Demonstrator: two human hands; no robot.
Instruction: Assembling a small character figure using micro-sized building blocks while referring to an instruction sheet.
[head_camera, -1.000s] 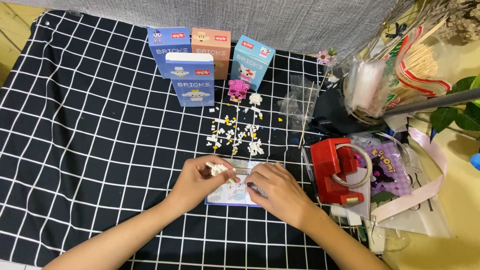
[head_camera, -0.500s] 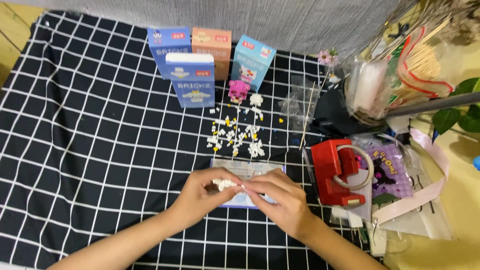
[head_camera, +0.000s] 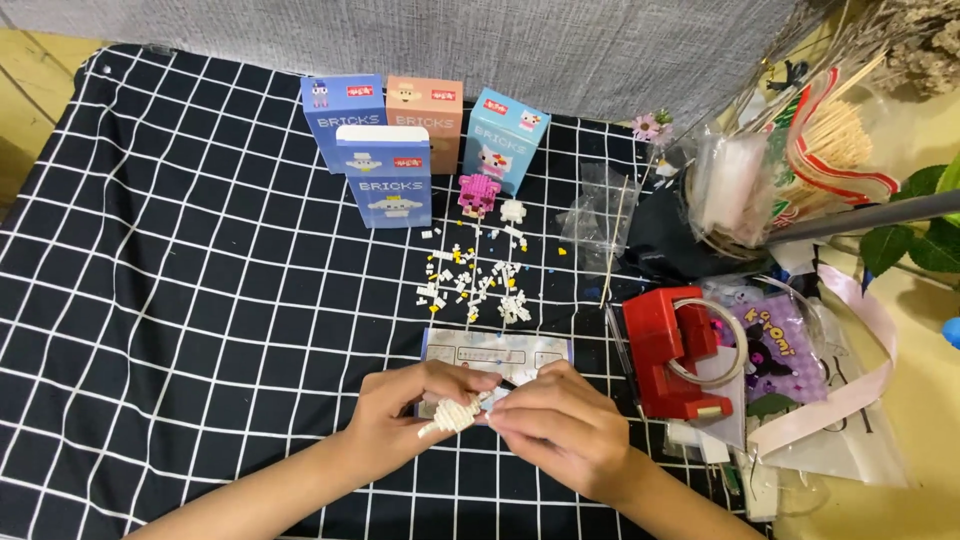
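My left hand and my right hand meet at the lower middle, over a black cloth with a white grid. Together they pinch a small white brick figure, the fingertips of both hands closed on it. Under the hands lies a pale instruction sheet, partly covered. Beyond it a scatter of loose white and yellow bricks lies on the cloth. A small pink brick figure and a small white one stand behind the scatter.
Several upright toy boxes stand at the back. A red object with a ring sits right of the hands. Plastic bags, a purple pouch and a ribbon crowd the right side. A green plant sits at the right edge.
My hands have lifted off the instruction sheet and drawn slightly toward me, and the white brick figure now shows between the fingers of both.
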